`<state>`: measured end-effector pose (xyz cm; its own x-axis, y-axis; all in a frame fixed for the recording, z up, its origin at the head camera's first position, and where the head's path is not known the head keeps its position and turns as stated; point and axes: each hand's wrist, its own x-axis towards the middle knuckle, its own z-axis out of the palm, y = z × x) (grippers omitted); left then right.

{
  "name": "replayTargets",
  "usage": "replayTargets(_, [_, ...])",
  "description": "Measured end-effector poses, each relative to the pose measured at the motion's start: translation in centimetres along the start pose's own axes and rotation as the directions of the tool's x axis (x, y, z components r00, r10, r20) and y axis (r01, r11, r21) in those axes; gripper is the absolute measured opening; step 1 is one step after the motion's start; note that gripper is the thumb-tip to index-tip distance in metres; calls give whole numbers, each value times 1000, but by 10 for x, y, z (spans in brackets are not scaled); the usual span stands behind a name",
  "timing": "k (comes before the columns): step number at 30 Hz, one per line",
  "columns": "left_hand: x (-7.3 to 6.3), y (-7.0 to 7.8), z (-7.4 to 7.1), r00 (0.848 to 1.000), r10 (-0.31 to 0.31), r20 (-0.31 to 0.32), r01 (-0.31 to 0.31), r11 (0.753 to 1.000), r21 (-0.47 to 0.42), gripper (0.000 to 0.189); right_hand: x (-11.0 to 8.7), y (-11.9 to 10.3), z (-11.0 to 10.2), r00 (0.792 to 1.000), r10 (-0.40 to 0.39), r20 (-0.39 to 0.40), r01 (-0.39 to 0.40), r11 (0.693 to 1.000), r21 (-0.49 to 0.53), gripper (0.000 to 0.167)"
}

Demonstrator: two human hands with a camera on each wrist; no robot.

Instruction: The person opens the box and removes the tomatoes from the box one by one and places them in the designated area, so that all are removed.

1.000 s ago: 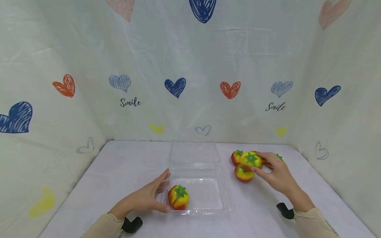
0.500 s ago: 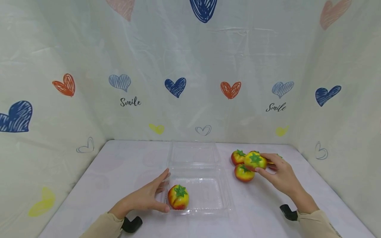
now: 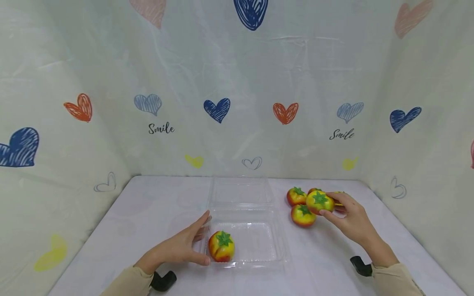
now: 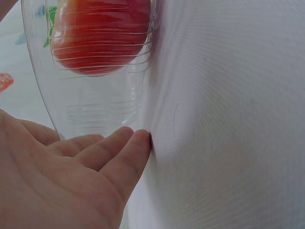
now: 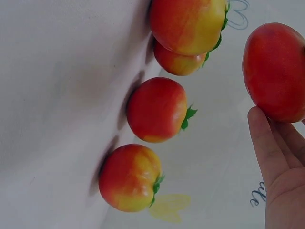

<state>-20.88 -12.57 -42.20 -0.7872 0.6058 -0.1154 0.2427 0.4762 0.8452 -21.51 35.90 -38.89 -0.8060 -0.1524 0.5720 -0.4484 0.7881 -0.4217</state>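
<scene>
My right hand (image 3: 352, 218) pinches a red-and-yellow tomato (image 3: 320, 202) with a green star-shaped calyx between thumb and fingers. In the right wrist view the held tomato (image 5: 276, 71) is up off the table, its underside red, with fingertips beneath it. Several like tomatoes (image 5: 157, 109) sit on the table about that hand. At the left stands a clear plastic clamshell box (image 3: 255, 242), lid laid back. One tomato (image 3: 221, 246) sits in its near left corner. My left hand (image 3: 179, 248) rests at the box's left side, fingers extended; fingertips (image 4: 140, 138) meet the box near the table.
The box's clear lid (image 3: 240, 191) lies toward the back of the white table (image 3: 163, 201). A curtain (image 3: 244, 70) printed with hearts rises behind and at both sides. Black wrist mounts (image 3: 361, 266) hang below both wrists.
My right hand has drawn the held tomato a little rightward and toward me, uncovering more of the tomatoes behind it. The left hand and the box have stayed put.
</scene>
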Motion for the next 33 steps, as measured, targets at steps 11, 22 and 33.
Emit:
replayTargets(11, [-1,1,1,1000,7,-2,-7,1000,5,117,-5,5,-2,1000,5,-12,-5,1000,-11,52])
replayTargets(22, [-1,-1,1,1000,14,1,-14,1000,-8,117,-8,12,0,999,24,-30,-24,1000,11,52])
replayTargets(33, [-1,-1,0,1000,14,4,-14,1000,-14,117,-11,20,2,993,115,-24,-115,993,-1,50])
